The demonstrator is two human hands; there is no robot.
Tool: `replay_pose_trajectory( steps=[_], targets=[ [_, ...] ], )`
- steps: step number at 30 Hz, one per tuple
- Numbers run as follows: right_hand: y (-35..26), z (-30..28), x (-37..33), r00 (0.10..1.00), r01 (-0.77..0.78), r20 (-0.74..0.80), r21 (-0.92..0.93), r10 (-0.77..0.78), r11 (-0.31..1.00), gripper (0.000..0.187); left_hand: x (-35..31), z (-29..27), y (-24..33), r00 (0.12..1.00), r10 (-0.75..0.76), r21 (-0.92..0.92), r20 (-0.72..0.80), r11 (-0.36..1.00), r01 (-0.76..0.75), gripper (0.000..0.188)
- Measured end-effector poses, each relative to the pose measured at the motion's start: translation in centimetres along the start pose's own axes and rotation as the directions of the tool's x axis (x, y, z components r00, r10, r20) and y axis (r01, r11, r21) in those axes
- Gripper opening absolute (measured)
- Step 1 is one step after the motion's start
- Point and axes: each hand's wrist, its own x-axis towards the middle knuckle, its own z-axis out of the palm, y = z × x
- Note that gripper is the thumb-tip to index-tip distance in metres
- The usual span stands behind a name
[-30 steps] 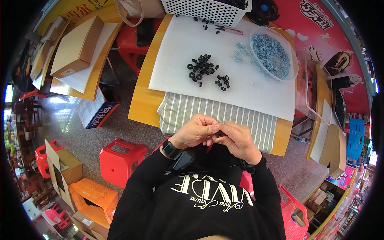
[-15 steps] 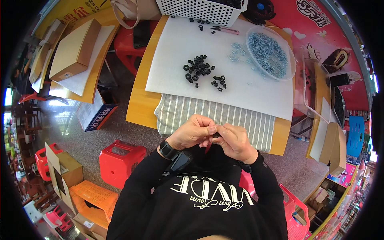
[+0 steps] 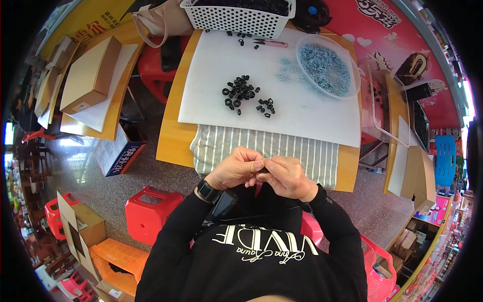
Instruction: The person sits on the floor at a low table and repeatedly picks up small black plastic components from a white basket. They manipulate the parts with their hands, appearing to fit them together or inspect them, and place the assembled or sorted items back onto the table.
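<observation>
My left hand [image 3: 236, 168] and my right hand [image 3: 287, 176] meet in front of my chest, close to the table's near edge. Both are pinched together around a small black part [image 3: 263, 171], mostly covered by the fingers. Beyond them, a pile of small black ring-shaped parts [image 3: 241, 90] lies on a white foam sheet [image 3: 302, 118], with a smaller group of black parts [image 3: 265, 107] to its right. At the far right of the sheet, a clear round tub [image 3: 327, 65] holds many tiny bluish translucent pieces, some spilled beside it.
A white perforated basket [image 3: 236, 20] of black parts stands at the back, near pink-handled snips [image 3: 274, 44]. A striped cloth [image 3: 282, 146] hangs over the wooden table's [image 3: 173, 136] near edge. A red stool [image 3: 151, 211] is at my left; cardboard boxes [image 3: 93, 75] sit on a neighbouring table.
The view has shifted slightly, so the table and its contents sit a little further left and lower. My hands stay together on the small black part, with the fingers slightly rearranged.
</observation>
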Motion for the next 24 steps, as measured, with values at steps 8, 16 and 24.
replay_pose_trajectory(
  steps=[8,16,24],
  targets=[
    [1.2,-0.9,-1.6,0.988,-0.085,-0.142,-0.227,0.054,0.97,0.035,1.7,2.9,0.7,0.943,0.292,0.555,-0.158,0.817,-0.16,0.009],
    [2.0,0.4,-2.9,0.941,-0.277,-0.247,-0.181,0.229,0.943,0.032,3.5,3.2,-1.1,0.792,0.579,0.98,0.193,-0.08,-0.181,0.013],
    [1.3,1.0,-3.2,0.976,-0.198,-0.162,-0.415,0.142,0.888,0.042,3.3,3.4,-1.8,0.793,0.556,0.96,0.247,-0.251,-0.122,0.019]
  ],
)
